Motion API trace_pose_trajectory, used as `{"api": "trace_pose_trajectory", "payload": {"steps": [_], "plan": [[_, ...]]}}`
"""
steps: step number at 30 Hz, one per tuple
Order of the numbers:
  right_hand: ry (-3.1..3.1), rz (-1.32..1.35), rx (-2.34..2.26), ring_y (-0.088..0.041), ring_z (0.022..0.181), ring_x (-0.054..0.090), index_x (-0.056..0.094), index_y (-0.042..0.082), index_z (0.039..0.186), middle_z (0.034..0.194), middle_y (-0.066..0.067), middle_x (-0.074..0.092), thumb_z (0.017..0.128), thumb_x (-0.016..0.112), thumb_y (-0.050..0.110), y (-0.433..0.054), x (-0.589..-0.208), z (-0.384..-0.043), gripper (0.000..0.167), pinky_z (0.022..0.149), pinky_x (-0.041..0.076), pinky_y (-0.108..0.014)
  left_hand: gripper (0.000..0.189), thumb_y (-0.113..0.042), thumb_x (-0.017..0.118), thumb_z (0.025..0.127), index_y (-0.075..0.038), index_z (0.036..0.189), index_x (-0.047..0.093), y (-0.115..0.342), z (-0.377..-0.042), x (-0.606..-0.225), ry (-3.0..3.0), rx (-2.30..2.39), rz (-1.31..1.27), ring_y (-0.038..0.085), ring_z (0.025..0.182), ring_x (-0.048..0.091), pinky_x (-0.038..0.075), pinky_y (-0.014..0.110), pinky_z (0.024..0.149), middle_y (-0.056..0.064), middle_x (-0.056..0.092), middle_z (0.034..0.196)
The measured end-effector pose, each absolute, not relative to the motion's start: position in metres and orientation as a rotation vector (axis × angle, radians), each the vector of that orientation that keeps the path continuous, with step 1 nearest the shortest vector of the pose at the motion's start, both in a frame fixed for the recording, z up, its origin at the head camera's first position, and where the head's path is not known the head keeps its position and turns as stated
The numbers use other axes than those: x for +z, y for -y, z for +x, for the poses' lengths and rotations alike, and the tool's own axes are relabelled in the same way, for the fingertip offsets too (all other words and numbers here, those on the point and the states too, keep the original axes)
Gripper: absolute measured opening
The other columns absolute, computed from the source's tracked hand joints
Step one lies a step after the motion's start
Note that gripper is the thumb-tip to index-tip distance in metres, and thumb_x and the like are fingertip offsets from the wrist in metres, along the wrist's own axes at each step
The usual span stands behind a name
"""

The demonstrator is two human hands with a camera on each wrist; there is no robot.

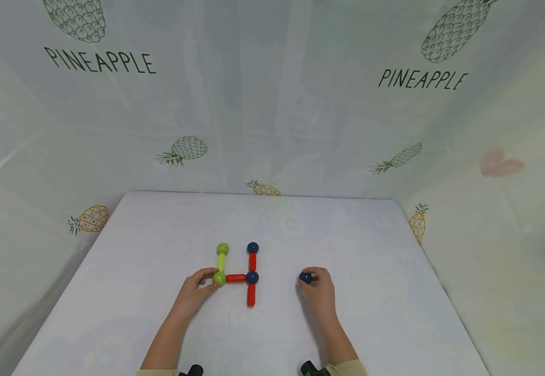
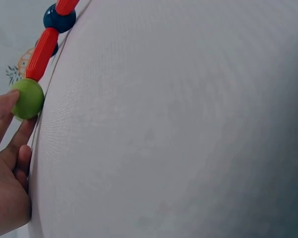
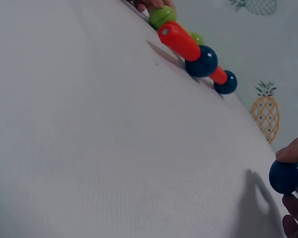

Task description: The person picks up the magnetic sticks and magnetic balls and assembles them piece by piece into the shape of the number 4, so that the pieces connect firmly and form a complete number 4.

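Observation:
On the white table lies a shape like a 4, made of balls and rods. Its left side has an upper green ball [image 1: 222,248], a yellow-green rod [image 1: 221,262] and a lower green ball [image 1: 219,279], which my left hand [image 1: 195,294] pinches between thumb and fingers. A red rod [image 1: 236,278] runs from there to a blue ball [image 1: 252,278]. Above that ball are another red rod [image 1: 253,261] and a blue end ball [image 1: 253,247]; below it, a red rod [image 1: 251,295] has a free end. Apart on the right, my right hand [image 1: 322,296] pinches a loose blue ball [image 3: 286,176].
The white table [image 1: 371,324] reaches back to a hanging cloth [image 1: 272,104] printed with pineapples, which also lines both sides. Dark wrist devices show at the bottom, one being the right-hand device [image 1: 313,369].

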State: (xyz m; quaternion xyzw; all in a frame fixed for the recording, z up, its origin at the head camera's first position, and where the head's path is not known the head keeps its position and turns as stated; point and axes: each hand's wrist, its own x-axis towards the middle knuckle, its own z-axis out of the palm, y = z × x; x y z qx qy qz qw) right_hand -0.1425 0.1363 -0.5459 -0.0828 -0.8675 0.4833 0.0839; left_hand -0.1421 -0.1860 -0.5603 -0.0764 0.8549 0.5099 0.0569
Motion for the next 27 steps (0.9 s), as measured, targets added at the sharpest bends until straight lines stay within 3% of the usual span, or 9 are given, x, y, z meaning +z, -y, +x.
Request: {"api": "trace_pose_trajectory", "payload": {"steps": [12, 19, 27], "plan": [[2.625, -0.094, 1.541, -0.019, 0.086, 0.055, 0.069, 0.011, 0.1, 0.101, -0.003, 0.061, 0.079, 0.078, 0.005, -0.116, -0.546, -0.131, 0.024, 0.068, 0.048, -0.029, 0.038, -0.013, 0.071, 0.088, -0.014, 0.125, 0.065, 0.187, -0.142, -0.561, -2.594, 1.552, -0.229, 0.028, 0.112, 0.047, 0.039, 0.05, 0.091, 0.008, 0.062, 0.123], [2.666, -0.065, 1.609, -0.019, 0.087, 0.055, 0.068, 0.01, 0.104, 0.099, -0.002, 0.062, 0.08, 0.078, 0.009, -0.106, -0.546, -0.129, 0.026, 0.073, 0.05, -0.031, 0.038, -0.013, 0.072, 0.088, -0.014, 0.125, 0.065, 0.187, -0.142, -0.561, -2.601, 1.553, -0.218, 0.028, 0.111, 0.047, 0.039, 0.048, 0.09, 0.008, 0.063, 0.123], [2.718, 0.238, 1.742, -0.021, 0.092, 0.06, 0.068, 0.008, 0.11, 0.107, -0.004, 0.062, 0.082, 0.076, 0.009, -0.106, -0.543, -0.13, 0.03, 0.078, 0.053, -0.026, 0.038, -0.012, 0.071, 0.088, -0.015, 0.125, 0.065, 0.187, -0.144, -0.561, -2.591, 1.557, -0.224, 0.028, 0.112, 0.047, 0.039, 0.05, 0.092, 0.007, 0.063, 0.123]]}}
